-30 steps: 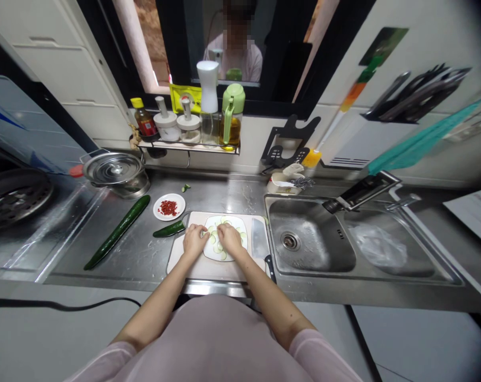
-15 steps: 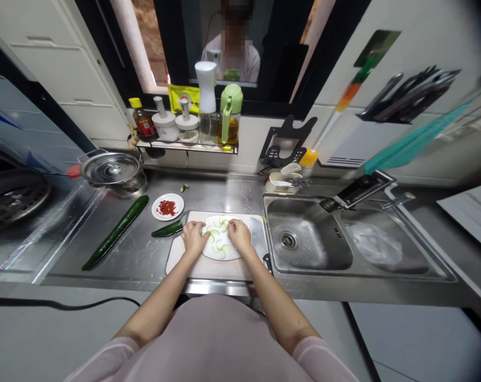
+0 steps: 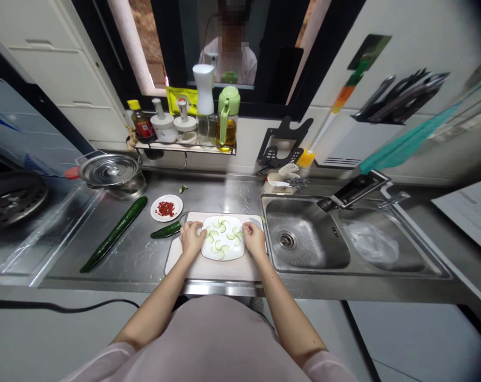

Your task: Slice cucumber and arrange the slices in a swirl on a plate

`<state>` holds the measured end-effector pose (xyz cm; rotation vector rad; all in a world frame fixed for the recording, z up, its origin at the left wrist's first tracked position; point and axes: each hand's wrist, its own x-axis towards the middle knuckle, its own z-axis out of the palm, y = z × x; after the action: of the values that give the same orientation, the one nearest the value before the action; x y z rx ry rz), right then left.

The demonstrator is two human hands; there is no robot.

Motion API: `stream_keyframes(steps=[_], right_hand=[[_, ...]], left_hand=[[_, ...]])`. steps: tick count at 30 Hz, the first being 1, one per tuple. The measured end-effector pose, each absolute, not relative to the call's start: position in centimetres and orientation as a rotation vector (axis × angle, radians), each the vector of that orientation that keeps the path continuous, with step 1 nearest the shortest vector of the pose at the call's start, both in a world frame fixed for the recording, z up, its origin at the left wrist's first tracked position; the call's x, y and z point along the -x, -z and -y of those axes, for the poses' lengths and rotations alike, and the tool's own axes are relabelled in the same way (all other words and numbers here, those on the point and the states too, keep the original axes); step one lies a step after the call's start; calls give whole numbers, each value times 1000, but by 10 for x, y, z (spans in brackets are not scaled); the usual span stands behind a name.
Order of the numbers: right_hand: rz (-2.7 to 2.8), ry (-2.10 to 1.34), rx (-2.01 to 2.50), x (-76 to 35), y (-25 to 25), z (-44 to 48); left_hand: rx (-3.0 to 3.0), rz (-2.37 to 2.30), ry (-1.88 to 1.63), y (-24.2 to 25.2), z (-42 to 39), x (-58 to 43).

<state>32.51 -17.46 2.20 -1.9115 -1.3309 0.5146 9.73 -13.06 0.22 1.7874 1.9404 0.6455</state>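
A white plate (image 3: 233, 256) with several pale cucumber slices (image 3: 221, 234) laid in a pattern rests on a light cutting board (image 3: 208, 270). My left hand (image 3: 191, 237) is at the plate's left rim, fingers curled onto it. My right hand (image 3: 254, 239) is at the plate's right rim with fingers bent down, lying over the spot where the knife rests; what it grips is hidden. Just left of the board lies a dark green cucumber piece (image 3: 166, 229).
A whole cucumber (image 3: 115, 232) and a small dish of chopped red chili (image 3: 166, 208) sit on the steel counter at left, with a lidded pot (image 3: 111, 172) behind. The sink (image 3: 304, 239) and faucet (image 3: 353, 192) are right of the board. A shelf of bottles (image 3: 184, 124) hangs above.
My right hand has slid from the middle of the plate to its right rim, covering the knife. My left hand stayed at the left rim. The slices now show uncovered.
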Motion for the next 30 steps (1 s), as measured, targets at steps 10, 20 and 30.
stream_keyframes(steps=[10,20,30], right_hand=[[1102,-514,1874,-353,-23,222],[1033,-549,1817,-355,-22,230],[1069,-571,1800,-347,-23,224]], left_hand=[[-1668,-1781,-1053,-7,172,-83],[-1562,-1756,-1262,-24,168,-91],[-1484,-1743,-1358,-29,153,-87]])
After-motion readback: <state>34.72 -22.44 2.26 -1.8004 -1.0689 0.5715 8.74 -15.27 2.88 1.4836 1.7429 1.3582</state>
